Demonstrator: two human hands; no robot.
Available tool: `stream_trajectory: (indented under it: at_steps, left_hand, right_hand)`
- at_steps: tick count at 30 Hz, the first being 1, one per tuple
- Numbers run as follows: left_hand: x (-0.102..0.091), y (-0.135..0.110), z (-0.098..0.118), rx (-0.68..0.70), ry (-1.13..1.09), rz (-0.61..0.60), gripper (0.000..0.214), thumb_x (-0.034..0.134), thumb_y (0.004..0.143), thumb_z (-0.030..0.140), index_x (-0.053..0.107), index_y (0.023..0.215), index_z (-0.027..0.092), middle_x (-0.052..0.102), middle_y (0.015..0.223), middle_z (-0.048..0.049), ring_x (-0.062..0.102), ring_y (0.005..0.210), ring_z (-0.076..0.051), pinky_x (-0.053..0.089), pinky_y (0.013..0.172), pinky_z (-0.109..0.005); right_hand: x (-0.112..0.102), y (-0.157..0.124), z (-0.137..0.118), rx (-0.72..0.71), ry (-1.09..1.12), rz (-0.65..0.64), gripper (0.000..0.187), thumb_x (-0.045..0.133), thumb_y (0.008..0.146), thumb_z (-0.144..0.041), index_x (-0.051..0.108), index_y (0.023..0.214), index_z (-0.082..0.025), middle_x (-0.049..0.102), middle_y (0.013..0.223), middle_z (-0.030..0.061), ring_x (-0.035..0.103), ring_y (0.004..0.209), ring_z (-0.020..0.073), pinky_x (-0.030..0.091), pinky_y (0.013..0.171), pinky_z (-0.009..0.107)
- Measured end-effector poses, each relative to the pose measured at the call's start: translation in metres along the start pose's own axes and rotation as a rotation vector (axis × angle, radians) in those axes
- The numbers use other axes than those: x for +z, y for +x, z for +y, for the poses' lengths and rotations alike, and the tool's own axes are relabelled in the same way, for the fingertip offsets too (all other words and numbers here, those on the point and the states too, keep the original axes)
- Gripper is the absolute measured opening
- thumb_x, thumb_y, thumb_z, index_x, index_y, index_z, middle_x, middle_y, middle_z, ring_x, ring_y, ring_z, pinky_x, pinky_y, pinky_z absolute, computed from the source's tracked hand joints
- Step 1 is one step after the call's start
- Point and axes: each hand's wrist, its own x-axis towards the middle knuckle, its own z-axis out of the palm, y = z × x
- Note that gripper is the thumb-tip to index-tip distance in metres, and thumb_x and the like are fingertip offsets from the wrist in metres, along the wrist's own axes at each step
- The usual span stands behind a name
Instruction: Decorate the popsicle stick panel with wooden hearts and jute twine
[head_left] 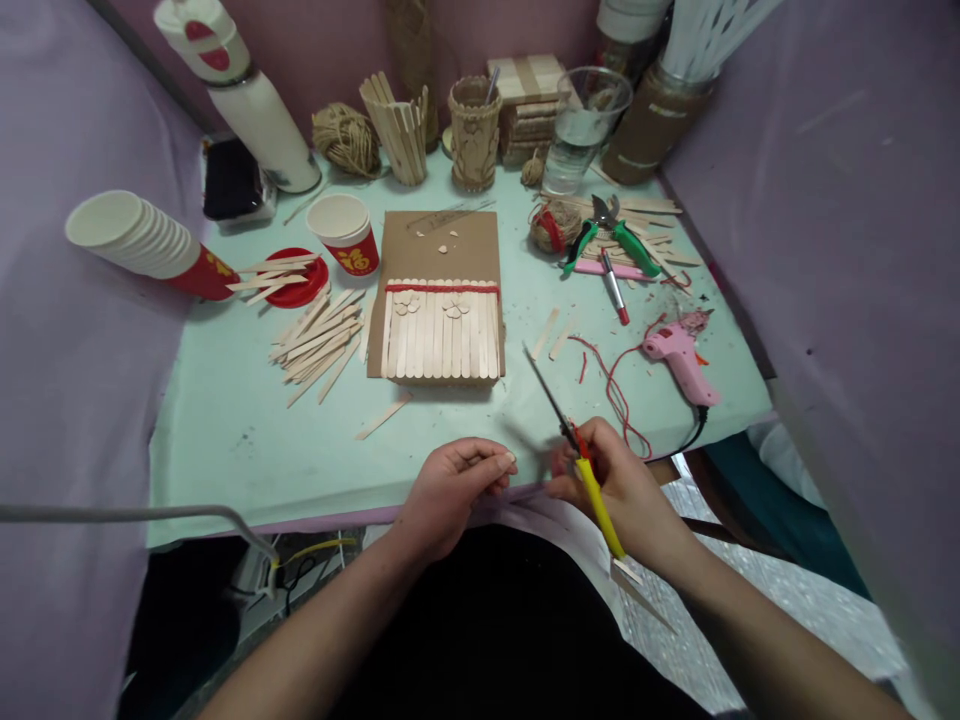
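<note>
My right hand [611, 480], at the table's front edge, is closed around yellow-handled scissors [596, 505]. Their dark, narrow blades point up and left, over the table. Some red shows near the pivot, and my fingers hide part of the tool. My left hand [469, 480] is in a pinch just left of the scissors; whatever lies between thumb and finger is too small to make out. Beyond both hands lies a brown cardboard piece [442, 250] with a panel of craft sticks [442, 345] on it. A red cord strip crosses the panel, above small wooden petal shapes.
Loose craft sticks [319, 345] and paper cups [351, 255] are on the left. To the right lie a pink glue gun [682, 365], red cord [619, 390], green-handled pliers [611, 240] and a marker [615, 288]. A plastic cup of water [574, 150] stands behind.
</note>
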Motion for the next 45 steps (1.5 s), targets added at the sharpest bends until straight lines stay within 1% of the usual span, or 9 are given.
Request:
stream_trajectory:
  at_steps: [3, 6, 13, 17, 23, 27, 33, 40, 45]
  left_hand:
    - [0.001, 0.000, -0.001, -0.045, 0.006, -0.039, 0.019, 0.079, 0.070, 0.032, 0.071, 0.074, 0.015, 0.064, 0.063, 0.0008, 0.053, 0.059, -0.007, 0.040, 0.059, -0.020]
    - [0.002, 0.000, -0.002, -0.067, 0.006, -0.065, 0.019, 0.078, 0.071, 0.032, 0.071, 0.075, 0.015, 0.063, 0.063, 0.0013, 0.053, 0.059, -0.007, 0.039, 0.061, -0.020]
    - [0.002, 0.001, -0.002, -0.104, -0.049, -0.069, 0.019, 0.079, 0.070, 0.030, 0.070, 0.075, 0.014, 0.061, 0.063, 0.0021, 0.050, 0.058, -0.005, 0.037, 0.059, -0.019]
    - [0.002, 0.002, -0.002, -0.116, -0.059, -0.070, 0.018, 0.079, 0.070, 0.028, 0.070, 0.074, 0.014, 0.061, 0.064, 0.0020, 0.049, 0.057, -0.005, 0.037, 0.058, -0.019]
    - [0.001, 0.004, -0.005, -0.137, -0.088, -0.125, 0.015, 0.076, 0.073, 0.026, 0.069, 0.075, 0.013, 0.058, 0.062, 0.0027, 0.047, 0.057, -0.005, 0.035, 0.058, -0.018]
    - [0.001, 0.004, -0.005, -0.145, -0.095, -0.140, 0.016, 0.076, 0.074, 0.027, 0.069, 0.076, 0.012, 0.056, 0.061, 0.0027, 0.046, 0.057, -0.005, 0.034, 0.058, -0.018]
    - [-0.001, 0.004, -0.006, -0.160, -0.095, -0.154, 0.021, 0.077, 0.075, 0.031, 0.069, 0.079, 0.013, 0.054, 0.063, 0.0028, 0.045, 0.058, -0.005, 0.032, 0.056, -0.018]
    - [-0.001, 0.003, -0.007, -0.144, -0.076, -0.131, 0.021, 0.077, 0.074, 0.032, 0.067, 0.074, 0.013, 0.053, 0.060, 0.0035, 0.043, 0.055, -0.005, 0.029, 0.054, -0.019]
    - [0.001, 0.003, -0.005, -0.164, -0.037, -0.107, 0.022, 0.078, 0.073, 0.033, 0.069, 0.075, 0.013, 0.052, 0.060, 0.0037, 0.042, 0.055, -0.005, 0.030, 0.054, -0.019]
  right_hand:
    - [0.010, 0.004, -0.008, -0.033, 0.231, -0.006, 0.043, 0.077, 0.073, -0.043, 0.039, 0.086, -0.026, 0.066, 0.094, 0.0003, 0.054, 0.062, 0.0114, 0.042, 0.055, 0.025]
    - [0.019, 0.007, -0.013, -0.074, 0.311, -0.029, 0.040, 0.076, 0.076, -0.042, 0.042, 0.089, -0.025, 0.068, 0.097, 0.0012, 0.049, 0.056, 0.0085, 0.038, 0.049, 0.023]
    - [0.025, 0.011, -0.003, -0.193, 0.325, 0.047, 0.038, 0.074, 0.080, -0.032, 0.039, 0.092, -0.026, 0.067, 0.087, -0.0014, 0.038, 0.054, 0.0068, 0.033, 0.047, 0.019]
    - [0.025, 0.010, 0.000, -0.213, 0.297, 0.065, 0.034, 0.071, 0.083, -0.028, 0.038, 0.094, -0.026, 0.067, 0.094, 0.0000, 0.035, 0.052, 0.0056, 0.032, 0.045, 0.019]
    - [0.027, 0.010, 0.008, -0.219, 0.251, 0.041, 0.033, 0.071, 0.083, -0.033, 0.039, 0.089, -0.027, 0.061, 0.087, -0.0032, 0.038, 0.051, 0.0061, 0.030, 0.044, 0.020]
    - [0.029, 0.009, 0.010, -0.237, 0.242, 0.074, 0.034, 0.070, 0.084, -0.032, 0.038, 0.092, -0.027, 0.063, 0.093, -0.0024, 0.039, 0.053, 0.0067, 0.032, 0.047, 0.020]
    - [0.030, 0.010, 0.008, -0.289, 0.283, 0.075, 0.032, 0.070, 0.085, -0.029, 0.039, 0.092, -0.027, 0.061, 0.091, -0.0040, 0.043, 0.056, 0.0060, 0.039, 0.054, 0.020]
    - [0.024, 0.008, 0.008, -0.240, 0.312, 0.020, 0.033, 0.073, 0.082, -0.026, 0.041, 0.092, -0.027, 0.065, 0.100, -0.0023, 0.039, 0.053, 0.0050, 0.034, 0.049, 0.019]
    - [0.023, 0.009, 0.008, -0.244, 0.357, -0.003, 0.032, 0.072, 0.083, -0.025, 0.042, 0.092, -0.027, 0.064, 0.093, -0.0038, 0.040, 0.052, 0.0048, 0.034, 0.048, 0.019]
